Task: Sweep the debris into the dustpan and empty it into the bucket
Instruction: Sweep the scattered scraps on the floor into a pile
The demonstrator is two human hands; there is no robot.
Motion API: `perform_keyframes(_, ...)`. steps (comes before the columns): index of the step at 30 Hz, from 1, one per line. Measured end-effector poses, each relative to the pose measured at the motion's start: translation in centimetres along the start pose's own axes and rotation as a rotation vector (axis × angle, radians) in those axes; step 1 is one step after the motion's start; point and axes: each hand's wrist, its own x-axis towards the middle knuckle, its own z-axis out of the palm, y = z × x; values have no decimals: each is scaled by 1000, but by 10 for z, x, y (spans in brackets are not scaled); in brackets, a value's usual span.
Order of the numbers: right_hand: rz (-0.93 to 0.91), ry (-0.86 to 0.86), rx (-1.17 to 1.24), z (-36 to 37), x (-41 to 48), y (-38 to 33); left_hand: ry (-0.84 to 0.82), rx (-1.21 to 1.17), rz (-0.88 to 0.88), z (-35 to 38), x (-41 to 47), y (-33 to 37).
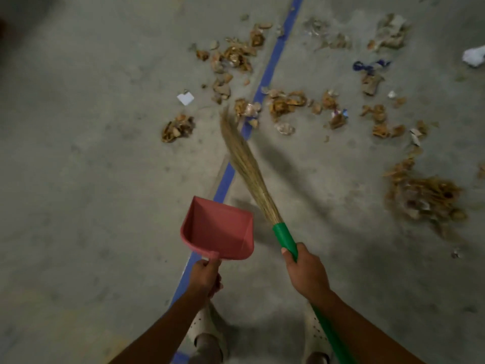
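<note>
Head view, looking down at a grey concrete floor.

- Left grip: fingers curled tight around the short handle of the pink dustpan. The pan is held out in front of me with its mouth facing away, over the blue tape line that runs up the floor.
- Right grip: clamped on the green handle of the grass broom, thumb along the top. The handle's tail runs back under my right forearm.
- Broom bristles slant forward and left across the tape line. The tip sits just beside brown scraps at the line; I cannot tell if it touches them.
- Debris: brown crumpled scraps and shavings scattered on both sides of the line, the thickest heap at far right, well apart from the pan.
- Also a white paper scrap at left and a dark blue shred farther back.
</note>
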Motion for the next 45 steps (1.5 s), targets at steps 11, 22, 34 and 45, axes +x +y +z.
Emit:
perform_keyframes(11,-66,-134,-133,60,-15,-173,103,-170,-43,-182,28,34)
perform_keyframes(22,-80,-104,-224,116,37,-271,225,-208,-76,-241,90,63)
perform_keyframes(34,258,-201,-48,152,150,-279,164,-24,-76,-221,171,129)
perform_keyframes(45,549,-1,328,73,204,-226,35,173,81,-186,187,228)
